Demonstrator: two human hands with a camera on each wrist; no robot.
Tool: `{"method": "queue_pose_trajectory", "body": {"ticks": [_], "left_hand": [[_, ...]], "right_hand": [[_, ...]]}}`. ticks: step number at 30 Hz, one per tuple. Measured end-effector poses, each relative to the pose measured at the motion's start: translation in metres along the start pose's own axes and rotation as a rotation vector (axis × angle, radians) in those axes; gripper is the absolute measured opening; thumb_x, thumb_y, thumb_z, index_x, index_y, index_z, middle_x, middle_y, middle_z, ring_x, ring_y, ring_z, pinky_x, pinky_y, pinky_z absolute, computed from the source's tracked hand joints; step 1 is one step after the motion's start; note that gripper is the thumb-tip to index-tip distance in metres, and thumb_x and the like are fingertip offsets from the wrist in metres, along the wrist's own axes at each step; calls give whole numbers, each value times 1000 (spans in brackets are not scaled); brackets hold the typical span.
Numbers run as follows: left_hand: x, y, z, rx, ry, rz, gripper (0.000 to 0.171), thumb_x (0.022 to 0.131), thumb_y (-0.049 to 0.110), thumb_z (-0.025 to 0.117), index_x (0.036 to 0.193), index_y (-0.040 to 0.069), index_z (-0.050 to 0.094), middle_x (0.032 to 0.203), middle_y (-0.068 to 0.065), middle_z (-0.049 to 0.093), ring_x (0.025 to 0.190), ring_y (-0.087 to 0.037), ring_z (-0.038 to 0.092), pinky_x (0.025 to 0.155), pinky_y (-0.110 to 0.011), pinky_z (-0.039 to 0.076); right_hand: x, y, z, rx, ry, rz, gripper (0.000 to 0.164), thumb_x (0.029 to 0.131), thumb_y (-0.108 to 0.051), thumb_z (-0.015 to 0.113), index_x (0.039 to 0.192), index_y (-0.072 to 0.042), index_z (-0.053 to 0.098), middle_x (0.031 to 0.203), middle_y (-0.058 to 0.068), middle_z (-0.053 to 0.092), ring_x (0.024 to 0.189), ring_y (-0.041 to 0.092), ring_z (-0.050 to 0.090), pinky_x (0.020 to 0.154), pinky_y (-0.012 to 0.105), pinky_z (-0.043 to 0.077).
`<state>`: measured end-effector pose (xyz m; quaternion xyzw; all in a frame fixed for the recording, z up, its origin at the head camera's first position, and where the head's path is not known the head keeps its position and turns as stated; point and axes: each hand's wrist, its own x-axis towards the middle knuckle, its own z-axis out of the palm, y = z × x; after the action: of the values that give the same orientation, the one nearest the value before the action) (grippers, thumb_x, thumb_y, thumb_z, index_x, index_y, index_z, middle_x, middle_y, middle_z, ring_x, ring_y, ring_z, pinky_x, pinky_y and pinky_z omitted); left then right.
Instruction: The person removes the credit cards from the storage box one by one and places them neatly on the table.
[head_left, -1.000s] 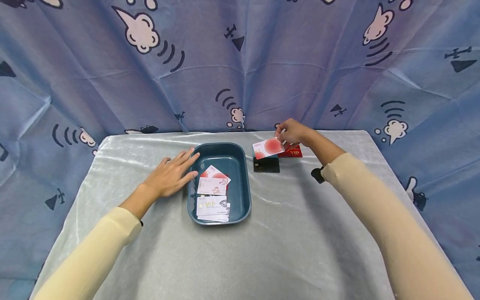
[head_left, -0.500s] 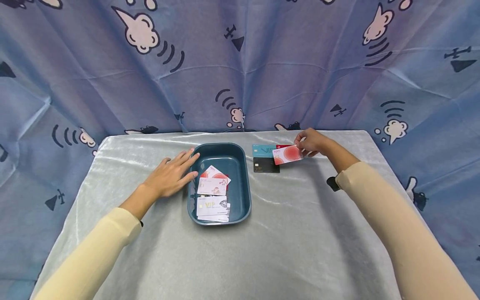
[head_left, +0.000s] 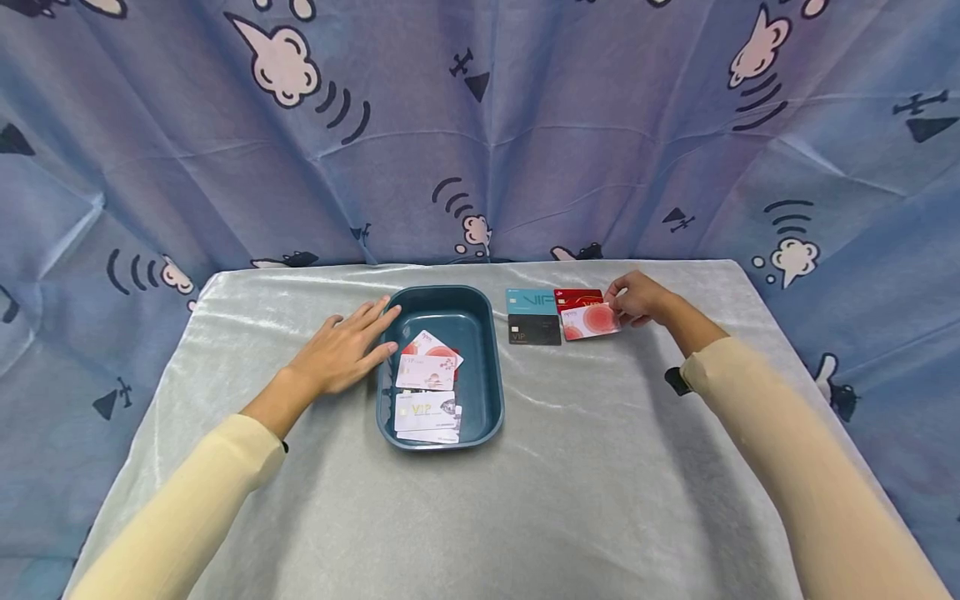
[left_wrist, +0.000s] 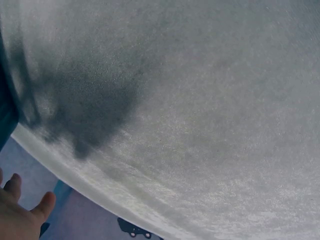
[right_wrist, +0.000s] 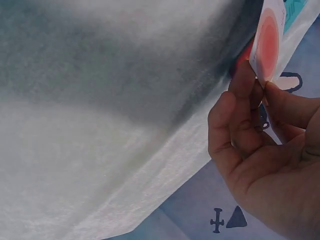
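My right hand (head_left: 636, 298) pinches the right end of a white card with red circles (head_left: 591, 321), slightly tilted, just in front of a red card (head_left: 577, 297). In the right wrist view, thumb and fingers grip the edge of that white card (right_wrist: 268, 42). To its left lie a black VIP card (head_left: 534, 330) and, behind that, a teal VIP card (head_left: 530, 301). My left hand (head_left: 337, 346) is spread at the left rim of a dark blue tray (head_left: 491, 417), its fingertips over the rim. Only part of that hand (left_wrist: 20, 215) shows in the left wrist view.
Inside the tray are several cards: a white and red one (head_left: 425, 342), a pale pink one (head_left: 426, 372) and a silver VIP card (head_left: 424, 411) among them. Grey velvety cloth (head_left: 570, 483) covers the table. A blue patterned curtain (head_left: 600, 150) hangs behind it.
My right hand has carried the white and red card rightward and down, from over the teal card to in front of the red card. The left hand and tray have stayed put.
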<state>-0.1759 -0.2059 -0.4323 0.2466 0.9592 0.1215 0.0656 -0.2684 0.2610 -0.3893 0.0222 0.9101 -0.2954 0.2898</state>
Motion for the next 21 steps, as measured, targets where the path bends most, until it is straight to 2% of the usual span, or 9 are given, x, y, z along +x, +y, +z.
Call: {"method": "queue_pose_trajectory", "body": {"ticks": [8,15,21], "left_hand": [[1,0,0,4,-8,-1,66,106,50,38,161,19,19,167,-8,14,151,-32,17,112,-65,22],[1,0,0,-1,-2,-1,66,105,48,40,161,19,20,167,-7,13,151,-32,18,112,-65,22],[1,0,0,-5,-5,-3,66,105,48,41,161,19,20,167,-6,13,151,-31,17,112,-65,22]], "right_hand": [[6,9,8,1,36,11,15,100,-4,48,109,5,57,89,15,59,78,25,59,71,41,54],[11,16,15,-20,70,29,15,99,-6,51,106,4,58,88,15,59,77,24,55,65,34,53],[16,21,20,-19,105,0,15,98,-5,52,100,7,60,75,11,62,68,20,54,58,30,49]]}}
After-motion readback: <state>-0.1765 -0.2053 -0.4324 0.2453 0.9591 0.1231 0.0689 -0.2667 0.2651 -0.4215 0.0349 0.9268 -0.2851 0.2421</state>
